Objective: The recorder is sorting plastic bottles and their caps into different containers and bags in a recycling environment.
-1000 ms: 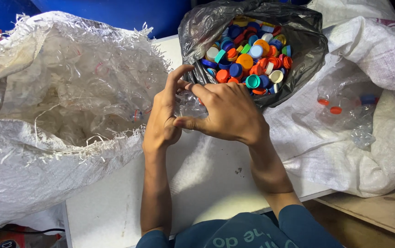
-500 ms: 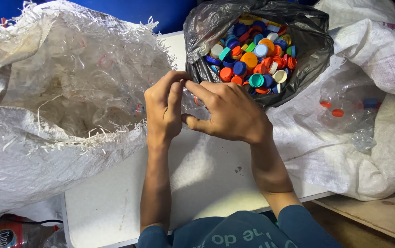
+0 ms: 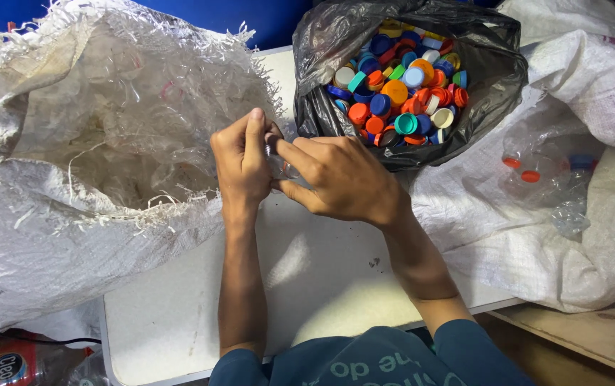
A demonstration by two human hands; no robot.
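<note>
My left hand and my right hand meet above the white table, both closed around a small clear plastic bottle that shows only as a glint between the fingers. Most of the bottle is hidden by my hands. Just beyond my right hand sits a black plastic bag full of coloured bottle caps. To the left of my left hand gapes a large white woven sack holding clear crushed bottles.
Another white woven sack lies at the right, with clear bottles with orange and blue caps in its mouth. A bottle with a dark label lies on the floor at bottom left. A wooden board shows at bottom right.
Both hands have stayed together on the bottle and shifted slightly left, toward the big sack's mouth. The fingers of both hands have reworked their hold.
</note>
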